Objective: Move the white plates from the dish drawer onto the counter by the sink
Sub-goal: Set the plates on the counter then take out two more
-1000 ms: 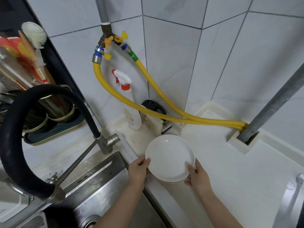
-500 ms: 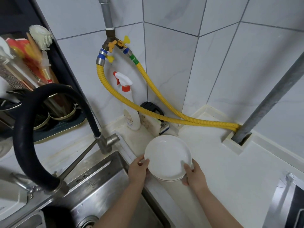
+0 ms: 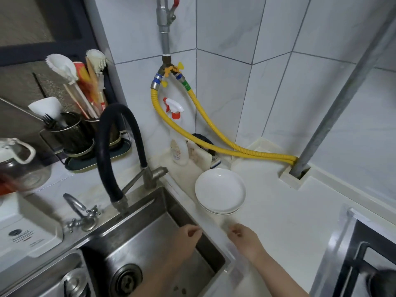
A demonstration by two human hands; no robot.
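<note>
A small stack of white plates point(image 3: 220, 190) rests on the pale counter point(image 3: 278, 211) just right of the steel sink point(image 3: 137, 243). My left hand point(image 3: 186, 239) hovers over the sink's right edge, a short way in front of the stack, its fingers loosely curled and holding nothing. Over the counter edge my right hand point(image 3: 246, 240) is likewise empty with curled fingers. Neither hand touches the plates. The dish drawer is out of view.
A black gooseneck faucet point(image 3: 113, 151) arches over the sink. Behind the plates stand a spray bottle point(image 3: 177, 136) and a sponge holder; yellow hoses point(image 3: 214, 133) run along the wall to a grey pipe point(image 3: 334, 110). A utensil rack point(image 3: 85, 133) sits far left, a stove point(image 3: 364, 264) at the right.
Both hands let go of the plate stack, which now rests on the counter, and drew back toward me. The camera tilted up and pulled away.
</note>
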